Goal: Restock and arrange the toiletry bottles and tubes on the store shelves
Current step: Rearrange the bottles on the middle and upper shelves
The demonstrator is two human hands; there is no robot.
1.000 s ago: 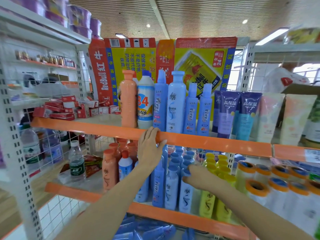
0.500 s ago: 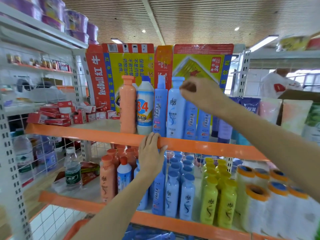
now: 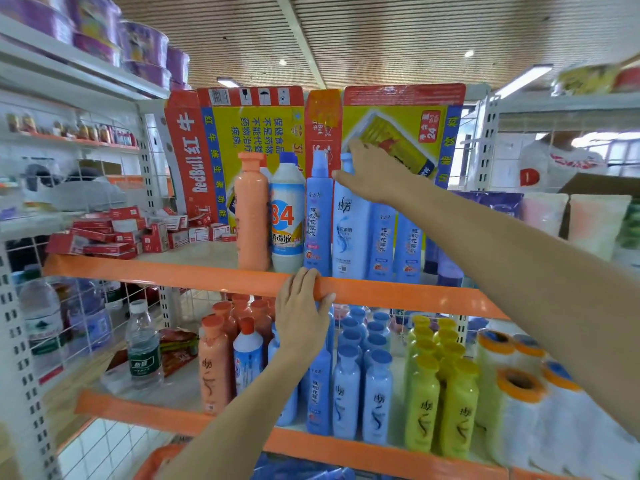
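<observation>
Gripping the neck of the wide pale blue bottle [image 3: 350, 233] on the upper shelf [image 3: 207, 279], my right hand [image 3: 375, 174] has its fingers wrapped around the cap end, thumb on the near side. That bottle stands upright at the front edge, between a slim blue spray bottle [image 3: 318, 216] on its left and two more slim blue bottles [image 3: 382, 242] on its right. Further left are a white disinfectant bottle [image 3: 287, 220] marked 84 and an orange bottle [image 3: 252, 213], all upright in one row. My left hand [image 3: 303, 313] rests on the orange front rail of the same shelf, fingers hooked over its top edge, holding nothing else. On the lower shelf [image 3: 166, 412] stand orange, blue and yellow-green bottles [image 3: 438, 393] in packed groups. Behind the upper row lean flattened red-and-yellow cartons [image 3: 256, 123].
</observation>
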